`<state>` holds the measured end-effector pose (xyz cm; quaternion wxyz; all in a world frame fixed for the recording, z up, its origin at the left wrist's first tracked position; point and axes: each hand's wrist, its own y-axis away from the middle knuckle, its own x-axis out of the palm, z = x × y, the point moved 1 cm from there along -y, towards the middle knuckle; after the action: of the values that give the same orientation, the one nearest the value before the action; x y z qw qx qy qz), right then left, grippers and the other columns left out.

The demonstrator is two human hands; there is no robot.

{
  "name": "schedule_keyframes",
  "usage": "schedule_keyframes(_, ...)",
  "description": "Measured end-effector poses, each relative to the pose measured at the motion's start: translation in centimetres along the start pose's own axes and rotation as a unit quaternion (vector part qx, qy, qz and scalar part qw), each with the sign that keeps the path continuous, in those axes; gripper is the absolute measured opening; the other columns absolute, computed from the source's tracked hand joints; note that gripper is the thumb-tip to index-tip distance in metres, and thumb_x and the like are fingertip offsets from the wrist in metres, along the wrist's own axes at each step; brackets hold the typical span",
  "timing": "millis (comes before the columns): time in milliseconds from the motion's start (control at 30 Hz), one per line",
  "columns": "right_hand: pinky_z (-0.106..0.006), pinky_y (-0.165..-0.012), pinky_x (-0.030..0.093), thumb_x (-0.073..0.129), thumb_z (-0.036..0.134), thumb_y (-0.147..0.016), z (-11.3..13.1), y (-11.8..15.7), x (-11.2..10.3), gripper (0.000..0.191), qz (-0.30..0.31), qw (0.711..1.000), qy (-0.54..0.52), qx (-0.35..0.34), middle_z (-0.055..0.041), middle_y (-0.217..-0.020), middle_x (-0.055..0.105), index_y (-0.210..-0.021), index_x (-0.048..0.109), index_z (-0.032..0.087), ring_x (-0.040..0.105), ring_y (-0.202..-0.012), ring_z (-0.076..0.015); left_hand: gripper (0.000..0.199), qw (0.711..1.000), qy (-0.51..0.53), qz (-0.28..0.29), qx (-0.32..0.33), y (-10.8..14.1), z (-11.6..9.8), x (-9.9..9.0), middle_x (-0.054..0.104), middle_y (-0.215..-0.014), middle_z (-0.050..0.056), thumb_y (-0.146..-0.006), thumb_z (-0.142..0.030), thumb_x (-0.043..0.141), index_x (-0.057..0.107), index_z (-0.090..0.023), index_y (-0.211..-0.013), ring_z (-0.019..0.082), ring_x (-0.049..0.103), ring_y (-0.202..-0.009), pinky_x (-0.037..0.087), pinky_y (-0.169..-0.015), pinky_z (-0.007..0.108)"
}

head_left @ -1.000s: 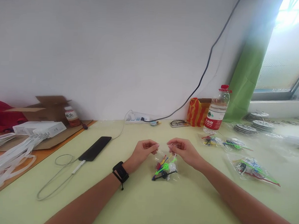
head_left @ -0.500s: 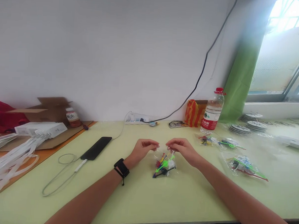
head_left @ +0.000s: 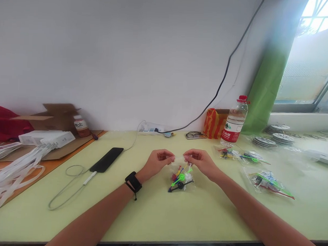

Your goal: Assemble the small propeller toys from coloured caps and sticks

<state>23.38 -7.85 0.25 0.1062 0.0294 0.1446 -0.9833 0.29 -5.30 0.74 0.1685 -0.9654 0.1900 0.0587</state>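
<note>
Bag [head_left: 179,161] of thin, clear, wrinkled plastic, centred between the forearms [head_left: 103,211] over the smooth, pale green tabletop [head_left: 151,224]. Inside it are slender, arrow-tipped pieces [head_left: 181,177] in green, black and other colours. Left hand [head_left: 155,165] and right hand [head_left: 201,164], fingers curled, each pinch its upper edge between thumb and fingertips.

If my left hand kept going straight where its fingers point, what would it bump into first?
Beyond the clear plastic bag of multicoloured pieces it touches, probably your bare right hand, just across a small gap. Depth is hard to judge.
</note>
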Motion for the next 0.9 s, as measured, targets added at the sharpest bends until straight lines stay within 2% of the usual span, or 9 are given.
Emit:
schedule_keyframes(133, -0.034, -0.076, 0.051, 0.076, 0.038, -0.079, 0.16, 0.13, -0.24, 0.024, -0.014, 1.000, -0.006, 0.012, -0.0066, -0.087, 0.076, -0.094, 0.083, 0.020, 0.064, -0.082, -0.0201, 0.026, 0.999, 0.021, -0.027, -0.014, 0.17, -0.36, -0.08, 0.077, -0.083, 0.007, -0.073, -0.034, 0.087, 0.081, -0.015, -0.090, 0.017, 0.068, -0.077, 0.054, -0.073, 0.027)
schedule_keyframes(300, -0.033, -0.078, 0.050, 0.073, 0.036, -0.081, 0.68, 0.41, -0.26, 0.019, 0.007, 1.000, 0.007, 0.004, -0.0061, -0.088, 0.075, -0.087, 0.082, 0.020, 0.063, -0.085, -0.0197, 0.025, 0.999, 0.021, -0.007, -0.026, 0.37, -0.19, -0.22, 0.078, -0.088, 0.009, -0.075, -0.035, 0.087, 0.082, -0.014, -0.088, 0.018, 0.069, -0.080, 0.054, -0.074, 0.028)
schedule_keyframes(433, -0.034, -0.081, 0.050, 0.081, 0.039, -0.078, 0.43, 0.34, -0.04, 0.032, -0.006, 1.000, 0.009, -0.001, -0.0047, -0.094, 0.075, -0.105, 0.079, 0.022, 0.064, -0.086, -0.0195, 0.040, 1.000, 0.022, -0.018, -0.002, 0.31, 0.15, -0.31, 0.077, -0.089, 0.006, -0.074, -0.035, 0.088, 0.080, -0.017, -0.108, 0.016, 0.068, -0.082, 0.054, -0.079, 0.028)
schedule_keyframes(500, -0.035, -0.079, 0.050, 0.080, 0.042, -0.078, 0.16, 0.22, 0.06, 0.034, -0.007, 1.000, 0.023, -0.003, -0.0052, -0.094, 0.076, -0.106, 0.079, 0.022, 0.064, -0.083, -0.0194, 0.044, 1.000, 0.008, -0.006, -0.009, 0.26, 0.30, -0.27, 0.077, -0.091, 0.006, -0.076, -0.037, 0.087, 0.078, -0.017, -0.114, 0.016, 0.068, -0.083, 0.054, -0.079, 0.028)
schedule_keyframes(600, -0.035, -0.076, 0.050, 0.077, 0.044, -0.080, -0.06, 0.11, 0.17, 0.029, 0.003, 0.999, 0.048, -0.007, -0.0065, -0.091, 0.077, -0.095, 0.081, 0.020, 0.063, -0.079, -0.0195, 0.035, 1.000, -0.008, 0.022, -0.018, 0.20, 0.41, -0.10, 0.078, -0.095, 0.009, -0.078, -0.038, 0.085, 0.081, -0.016, -0.105, 0.016, 0.066, -0.080, 0.053, -0.075, 0.027)
schedule_keyframes(767, -0.036, -0.078, 0.052, 0.076, 0.042, -0.078, -0.01, 0.22, 0.06, 0.032, -0.024, 1.000, 0.008, 0.011, -0.0067, -0.089, 0.077, -0.102, 0.083, 0.022, 0.065, -0.082, -0.0205, 0.024, 1.000, 0.016, -0.017, -0.008, 0.12, 0.15, 0.14, 0.078, -0.085, 0.008, -0.076, -0.031, 0.083, 0.082, -0.016, -0.095, 0.016, 0.066, -0.074, 0.052, -0.069, 0.027)
schedule_keyframes(900, -0.036, -0.082, 0.051, 0.075, 0.040, -0.077, 0.19, 0.36, -0.10, 0.028, -0.022, 0.998, -0.044, 0.041, -0.0078, -0.094, 0.077, -0.096, 0.085, 0.022, 0.064, -0.085, -0.0202, 0.018, 1.000, 0.015, -0.024, -0.011, 0.33, -0.47, 0.13, 0.079, -0.083, 0.008, -0.078, -0.023, 0.077, 0.084, -0.016, -0.093, 0.016, 0.066, -0.075, 0.052, -0.072, 0.026)
